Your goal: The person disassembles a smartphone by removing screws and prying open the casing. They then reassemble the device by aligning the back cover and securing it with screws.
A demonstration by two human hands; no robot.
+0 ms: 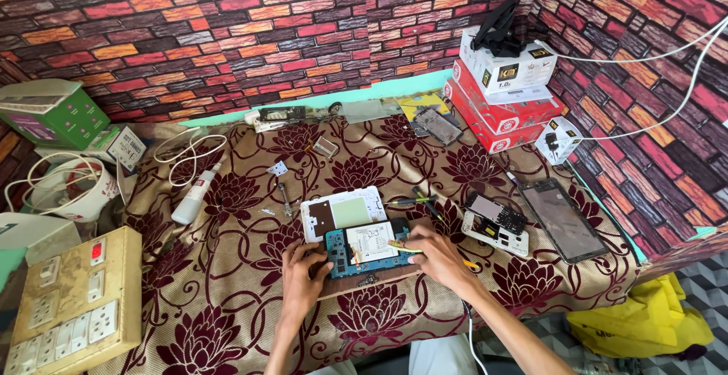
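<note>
An opened phone [365,246] with a blue circuit board and a white battery lies on the flowered maroon cloth [227,299]. My left hand [303,269] grips the phone's left end. Over its right end, my right hand [438,257] holds a thin yellow-handled tool [406,247], its tip on the board. The phone's white back cover [343,211] lies just behind, inside up. Tweezers [421,200] rest to the right of the cover.
Another opened phone [496,223] and a dark screen panel [563,218] lie to the right. A white bottle [194,194], cables and a switchboard [72,303] are on the left. Red and white boxes [504,79] stand at the back right. A yellow bag [644,318] lies on the floor.
</note>
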